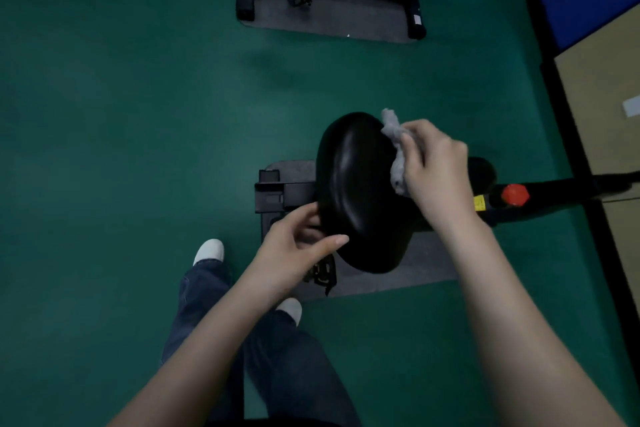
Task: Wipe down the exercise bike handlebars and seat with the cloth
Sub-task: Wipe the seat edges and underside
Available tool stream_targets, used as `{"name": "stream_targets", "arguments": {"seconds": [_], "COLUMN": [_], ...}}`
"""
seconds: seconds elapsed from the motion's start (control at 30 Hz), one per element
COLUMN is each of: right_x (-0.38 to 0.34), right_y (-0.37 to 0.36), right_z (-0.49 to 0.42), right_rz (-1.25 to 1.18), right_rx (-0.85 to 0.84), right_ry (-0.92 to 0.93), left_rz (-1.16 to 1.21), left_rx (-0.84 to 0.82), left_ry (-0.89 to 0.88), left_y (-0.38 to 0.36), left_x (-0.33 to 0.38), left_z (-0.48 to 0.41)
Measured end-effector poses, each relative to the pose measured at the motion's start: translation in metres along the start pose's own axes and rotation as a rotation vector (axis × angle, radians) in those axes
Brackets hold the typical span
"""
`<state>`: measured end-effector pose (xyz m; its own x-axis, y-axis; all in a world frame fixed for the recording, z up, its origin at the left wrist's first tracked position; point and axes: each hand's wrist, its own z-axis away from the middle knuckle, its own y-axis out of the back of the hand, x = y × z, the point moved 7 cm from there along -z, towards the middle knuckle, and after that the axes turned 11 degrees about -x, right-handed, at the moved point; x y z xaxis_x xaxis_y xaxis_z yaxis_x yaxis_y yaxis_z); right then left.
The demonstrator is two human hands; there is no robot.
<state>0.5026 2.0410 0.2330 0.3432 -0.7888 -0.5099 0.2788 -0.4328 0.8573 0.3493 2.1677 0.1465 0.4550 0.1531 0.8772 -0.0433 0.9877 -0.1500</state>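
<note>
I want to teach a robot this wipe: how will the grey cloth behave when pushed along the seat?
Likely floppy: the grey cloth bunches and hangs loose from the right hand, keeping no shape. Probably light, since one hand's grip alone carries it. The seat looks smooth and glossy, so the cloth should slide rather than snag.

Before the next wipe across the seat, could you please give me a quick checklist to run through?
1. Cloth gripped in the right hand: ok.
2. Cloth touching the seat, at its right-hand edge: ok.
3. Left hand holding the seat's near edge to steady it: ok.
4. Seat top free of other things: ok.
5. Seat already clean: cannot tell.
6. Handlebars wiped: cannot tell, they are out of view.
</note>
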Motion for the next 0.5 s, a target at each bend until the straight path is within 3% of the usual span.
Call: {"name": "stream_targets", "arguments": {"seconds": [0.1,0.23,0.4,0.5], "right_x": [-0.001,0.008,0.017,0.015], "right_y": [0.015,0.033,0.028,0.016], "right_z": [0.025,0.073,0.143,0.186], "right_rz": [-0.002,-0.176,-0.291,-0.355], "right_rx": [0.014,0.051,0.104,0.163], "right_ry": [0.009,-0.095,-0.313,-0.48], "left_rz": [-0.075,-0.227,-0.661,-0.93], "left_rx": [-0.035,-0.052,-0.11,-0.256], "left_ry": [-0.002,0.041,0.052,0.023], "left_y": [-0.002,0.003,0.018,0.022], "left_x": [0.01,0.016,0.021,0.024], "left_z": [0.004,0.011,0.019,0.02]}}
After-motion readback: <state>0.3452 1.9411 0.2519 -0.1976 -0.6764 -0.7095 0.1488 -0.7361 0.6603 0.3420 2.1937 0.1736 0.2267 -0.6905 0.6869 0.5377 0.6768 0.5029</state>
